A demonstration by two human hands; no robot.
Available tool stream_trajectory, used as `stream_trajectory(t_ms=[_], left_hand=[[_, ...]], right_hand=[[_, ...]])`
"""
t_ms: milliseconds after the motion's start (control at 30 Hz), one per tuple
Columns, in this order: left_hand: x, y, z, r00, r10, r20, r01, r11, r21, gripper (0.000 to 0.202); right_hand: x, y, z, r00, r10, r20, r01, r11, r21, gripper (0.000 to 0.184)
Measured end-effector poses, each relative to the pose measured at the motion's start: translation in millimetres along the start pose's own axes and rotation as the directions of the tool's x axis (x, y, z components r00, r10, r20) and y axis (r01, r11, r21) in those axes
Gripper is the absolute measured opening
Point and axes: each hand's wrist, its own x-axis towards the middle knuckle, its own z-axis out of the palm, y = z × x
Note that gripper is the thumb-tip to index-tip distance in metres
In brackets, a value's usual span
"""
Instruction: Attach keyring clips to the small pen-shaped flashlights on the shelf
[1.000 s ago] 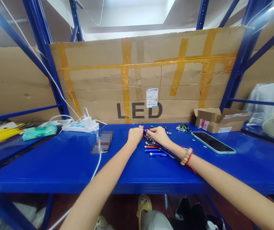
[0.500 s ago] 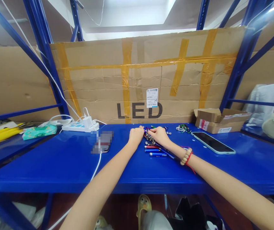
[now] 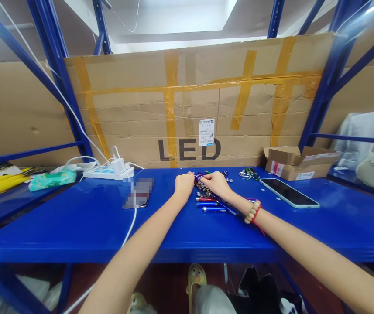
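My left hand is closed in a fist at the back middle of the blue table. Close to its right, my right hand has its fingers pinched together. Between the two sits a small purple piece, perhaps a mini flashlight part; the fingers hide most of it. Small silver round pieces that look like button cells lie in a cluster below the hands. In front of them rest slim metal tubes like penlights, a red tube and a blue tube among them. My right forearm passes over some tubes.
A phone lies at the right, near green clips with key rings and an opened cardboard box. On the left are a blurred-out dark device, a white cable and a power strip. Cardboard walls the back.
The whole view has shifted slightly. Both hands keep nearly the same place and grip around the small purple piece; the tubes lie as before.
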Motion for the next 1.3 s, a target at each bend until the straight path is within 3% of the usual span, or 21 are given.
stream_trajectory(t_ms=[267, 567, 733, 900, 1000, 1133, 1300], left_hand=[[1.2, -0.1, -1.2, 1.0, -0.006, 0.027, 0.007, 1.0, -0.016, 0.042], [1.3, -5.4, -0.9, 0.996, -0.072, 0.054, 0.073, 0.997, -0.015, 0.037], [-0.8, -6.8, -10.3, 0.996, 0.014, 0.082, -0.012, 0.999, -0.034, 0.029], [-3.0, -1.1, -15.3, 0.996, 0.045, 0.082, -0.041, 0.998, -0.05, 0.032], [-3.2, -0.2, -13.2, 0.998, 0.026, 0.06, -0.023, 0.998, -0.056, 0.037], [-1.4, -4.0, -8.5, 0.998, -0.022, 0.059, 0.026, 0.998, -0.065, 0.042], [0.4, -9.2, -6.6, 0.987, -0.091, 0.132, 0.105, 0.99, -0.096, 0.038]], right_hand=[[0.4, 1.5, 0.8, 1.0, 0.007, -0.001, -0.007, 1.0, 0.013, 0.039], [-0.3, 0.3, 0.6, 0.99, -0.083, 0.115, 0.075, 0.995, 0.068, 0.041], [0.1, -0.4, -2.3, 0.997, -0.062, 0.035, 0.057, 0.991, 0.122, 0.041], [3.9, -1.0, -5.8, 0.994, 0.071, -0.077, -0.034, 0.915, 0.403, 0.043], [8.7, 3.3, -11.9, 0.962, 0.154, -0.226, -0.017, 0.858, 0.514, 0.05], [19.7, 21.6, -26.5, 0.88, 0.24, -0.41, 0.019, 0.845, 0.535, 0.049], [35.1, 58.9, -45.4, 0.752, 0.479, -0.453, -0.106, 0.766, 0.634, 0.044]])
